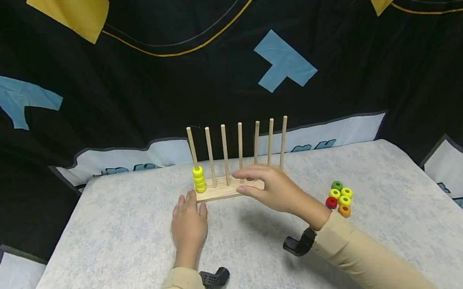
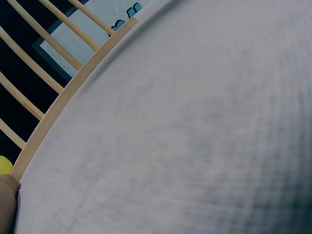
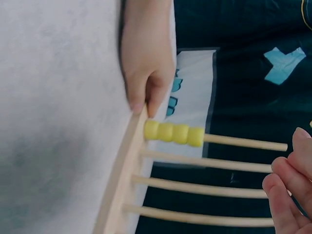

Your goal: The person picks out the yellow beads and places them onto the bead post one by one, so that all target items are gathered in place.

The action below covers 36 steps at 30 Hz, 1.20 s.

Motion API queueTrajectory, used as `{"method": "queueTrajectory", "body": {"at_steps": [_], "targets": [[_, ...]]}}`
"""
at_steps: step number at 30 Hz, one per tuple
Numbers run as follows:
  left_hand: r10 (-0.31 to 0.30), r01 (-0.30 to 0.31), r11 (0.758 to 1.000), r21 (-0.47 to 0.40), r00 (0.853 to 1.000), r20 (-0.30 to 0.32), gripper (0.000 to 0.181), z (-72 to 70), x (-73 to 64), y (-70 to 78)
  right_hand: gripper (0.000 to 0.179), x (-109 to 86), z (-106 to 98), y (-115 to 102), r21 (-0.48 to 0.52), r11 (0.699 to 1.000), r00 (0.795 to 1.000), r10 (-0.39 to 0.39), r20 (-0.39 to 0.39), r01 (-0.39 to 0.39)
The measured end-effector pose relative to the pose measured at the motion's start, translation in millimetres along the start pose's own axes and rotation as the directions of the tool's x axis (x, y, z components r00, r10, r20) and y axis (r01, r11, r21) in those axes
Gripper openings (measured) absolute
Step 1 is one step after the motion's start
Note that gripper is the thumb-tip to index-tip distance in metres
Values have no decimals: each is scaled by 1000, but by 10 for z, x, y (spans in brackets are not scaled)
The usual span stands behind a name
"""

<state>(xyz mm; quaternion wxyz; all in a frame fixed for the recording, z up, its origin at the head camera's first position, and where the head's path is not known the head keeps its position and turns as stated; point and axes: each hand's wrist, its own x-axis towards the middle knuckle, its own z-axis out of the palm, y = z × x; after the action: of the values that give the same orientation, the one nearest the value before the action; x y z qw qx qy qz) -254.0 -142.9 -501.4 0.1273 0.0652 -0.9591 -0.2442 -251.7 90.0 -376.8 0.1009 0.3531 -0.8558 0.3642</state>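
A wooden peg stand (image 1: 221, 194) with several upright pegs sits toward the far side of the table. Yellow beads (image 1: 199, 179) are stacked on its leftmost peg; the other pegs' visible lengths are bare. My left hand (image 1: 189, 228) holds the stand's left end, and in the right wrist view its thumb (image 3: 138, 100) lies along the front of the base. Over the stand's right half is my right hand (image 1: 273, 190), thumb and fingers apart with nothing between them, hiding some peg bottoms. Its fingertips appear near the peg tops in the right wrist view.
Loose beads lie in a cluster right of the right forearm: a green bead (image 1: 337, 185), yellow beads (image 1: 345, 201), a red bead (image 1: 331, 202) and an orange bead (image 1: 344, 211). A black curtain (image 1: 203, 87) hangs behind the pale table (image 1: 106, 249).
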Motion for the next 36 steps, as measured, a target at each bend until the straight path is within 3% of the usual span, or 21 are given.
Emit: {"method": "queueTrajectory", "body": {"at_steps": [14,27,31,36], "targets": [[6,-5,1000,-20,1000,4,57,4,-5,-28,33,-425,-185,422,8,995,995,102,6,-102],[14,-14,1000,-21,1000,2,56,3,-4,-19,32,-781,-504,806,-63,972,973,224,-57,-227],[9,-9,1000,-16,1000,2,56,-1,-8,-10,32,-901,-633,953,-87,950,952,293,-90,-301],[8,-8,1000,-10,1000,-5,57,8,2,-17,35,-1056,-787,1158,-87,898,899,422,-116,-432]]}}
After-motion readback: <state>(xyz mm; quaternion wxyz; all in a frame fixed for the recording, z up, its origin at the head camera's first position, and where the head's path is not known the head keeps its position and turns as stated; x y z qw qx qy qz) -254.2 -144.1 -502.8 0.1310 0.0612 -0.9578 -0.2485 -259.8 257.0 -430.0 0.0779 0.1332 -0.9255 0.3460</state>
